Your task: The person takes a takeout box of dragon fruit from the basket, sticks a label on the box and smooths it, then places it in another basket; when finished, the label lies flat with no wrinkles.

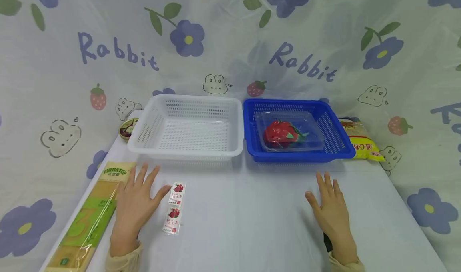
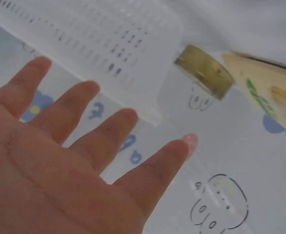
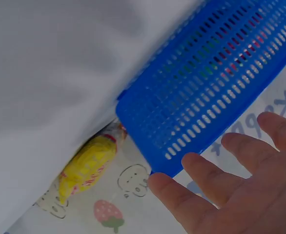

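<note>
Patterned curtain hung behind the white table; yellow packet lay at far right; partly hidden round container, apparently a tub, sat far left.

I count two baskets on the far side: one white basket, one blue basket. There's one dragon fruit, one clear box, one round container far left, one yellow bag far right, one long packet near left, two labels, the farther label and nearer label, and two hands, left hand and right hand.
</note>
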Tool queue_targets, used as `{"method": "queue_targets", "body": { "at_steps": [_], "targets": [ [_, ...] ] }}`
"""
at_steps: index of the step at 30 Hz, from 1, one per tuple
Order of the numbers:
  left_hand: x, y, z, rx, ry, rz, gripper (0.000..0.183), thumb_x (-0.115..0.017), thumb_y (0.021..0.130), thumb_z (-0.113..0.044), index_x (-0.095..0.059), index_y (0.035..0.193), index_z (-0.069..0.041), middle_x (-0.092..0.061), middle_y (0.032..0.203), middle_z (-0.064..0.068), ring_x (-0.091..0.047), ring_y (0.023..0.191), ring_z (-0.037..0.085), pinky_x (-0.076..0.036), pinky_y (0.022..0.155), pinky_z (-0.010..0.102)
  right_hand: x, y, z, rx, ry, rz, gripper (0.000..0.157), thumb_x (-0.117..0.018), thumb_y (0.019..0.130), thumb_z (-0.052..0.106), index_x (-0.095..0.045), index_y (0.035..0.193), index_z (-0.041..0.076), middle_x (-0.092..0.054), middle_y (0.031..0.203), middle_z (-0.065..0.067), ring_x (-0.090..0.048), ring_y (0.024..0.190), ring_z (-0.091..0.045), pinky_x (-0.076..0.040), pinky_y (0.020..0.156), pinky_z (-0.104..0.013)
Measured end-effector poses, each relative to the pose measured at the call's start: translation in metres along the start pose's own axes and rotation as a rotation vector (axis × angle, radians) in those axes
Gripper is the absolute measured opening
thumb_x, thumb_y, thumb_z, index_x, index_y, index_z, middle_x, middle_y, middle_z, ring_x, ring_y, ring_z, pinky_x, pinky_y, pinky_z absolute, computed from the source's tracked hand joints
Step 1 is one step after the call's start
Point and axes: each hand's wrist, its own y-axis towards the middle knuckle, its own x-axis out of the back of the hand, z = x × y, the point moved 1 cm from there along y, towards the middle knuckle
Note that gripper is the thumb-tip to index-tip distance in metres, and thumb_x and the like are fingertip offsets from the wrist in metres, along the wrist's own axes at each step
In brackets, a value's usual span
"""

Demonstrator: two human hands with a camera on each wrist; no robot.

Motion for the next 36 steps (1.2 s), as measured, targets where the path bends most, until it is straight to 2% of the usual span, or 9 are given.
{"method": "queue_targets", "body": {
  "at_steps": [4,8,14,19,24,27,30,36],
  "targets": [
    [0.011,0.015,-0.023,-0.025,-0.072,0.107,0.074,-0.049,0.093,-0.060,-0.039,0.148,-0.012,-0.027,0.156,0.026,-0.017,0.143,0.053,-0.013,0.107,0.076,0.000,0.010,0.007,0.010,0.023,0.005,0.069,-0.043,0.101,0.046,-0.020,0.155,0.009,-0.016,0.159,-0.026,-0.015,0.142,-0.056,-0.019,0.108,-0.071],
    [0.016,0.035,-0.053,-0.096,-0.133,0.148,0.072,-0.054,0.093,-0.055,-0.041,0.147,-0.010,-0.031,0.155,0.025,-0.024,0.141,0.053,-0.019,0.109,0.072,0.001,0.024,0.016,0.020,0.036,0.011,0.070,-0.043,0.101,0.047,-0.021,0.155,0.009,-0.014,0.160,-0.025,-0.015,0.141,-0.057,-0.018,0.110,-0.070],
    [0.018,0.070,-0.112,-0.207,-0.218,0.237,0.064,-0.060,0.094,-0.042,-0.041,0.147,-0.011,-0.035,0.154,0.020,-0.034,0.141,0.043,-0.029,0.112,0.061,0.001,0.043,0.025,0.027,0.031,0.025,0.071,-0.040,0.101,0.050,-0.019,0.155,0.010,-0.011,0.161,-0.024,-0.013,0.142,-0.057,-0.016,0.112,-0.070],
    [0.016,0.097,-0.165,-0.281,-0.298,0.355,0.062,-0.059,0.095,-0.042,-0.040,0.149,-0.016,-0.033,0.157,0.014,-0.033,0.144,0.034,-0.030,0.116,0.052,-0.003,0.051,0.028,0.008,0.031,0.056,0.071,-0.038,0.102,0.051,-0.017,0.155,0.008,-0.009,0.160,-0.026,-0.010,0.142,-0.057,-0.014,0.113,-0.068],
    [0.003,0.127,-0.214,-0.363,-0.304,0.448,0.063,-0.057,0.096,-0.043,-0.038,0.149,-0.016,-0.031,0.158,0.011,-0.029,0.147,0.028,-0.029,0.118,0.047,-0.009,0.055,0.029,-0.015,0.042,0.070,0.071,-0.037,0.102,0.051,-0.016,0.156,0.009,-0.007,0.161,-0.024,-0.008,0.144,-0.056,-0.013,0.114,-0.068],
    [-0.007,0.144,-0.239,-0.360,-0.290,0.485,0.065,-0.057,0.095,-0.045,-0.036,0.151,-0.018,-0.028,0.160,0.010,-0.025,0.149,0.026,-0.028,0.118,0.046,-0.013,0.057,0.029,-0.019,0.038,0.067,0.071,-0.036,0.102,0.051,-0.016,0.156,0.009,-0.006,0.161,-0.023,-0.009,0.143,-0.056,-0.014,0.114,-0.067],
    [-0.017,0.158,-0.260,-0.313,-0.266,0.520,0.068,-0.055,0.096,-0.046,-0.031,0.153,-0.018,-0.022,0.162,0.010,-0.021,0.150,0.026,-0.027,0.119,0.048,-0.016,0.058,0.029,-0.025,0.034,0.070,0.071,-0.036,0.102,0.051,-0.016,0.156,0.009,-0.005,0.162,-0.022,-0.009,0.143,-0.056,-0.014,0.113,-0.068],
    [-0.036,0.180,-0.287,-0.201,-0.212,0.567,0.074,-0.055,0.096,-0.047,-0.023,0.155,-0.016,-0.013,0.164,0.011,-0.017,0.150,0.030,-0.025,0.119,0.051,-0.019,0.058,0.030,-0.019,0.046,0.068,0.071,-0.037,0.102,0.050,-0.016,0.156,0.010,-0.004,0.162,-0.021,-0.011,0.143,-0.056,-0.017,0.111,-0.070]
  ]
}}
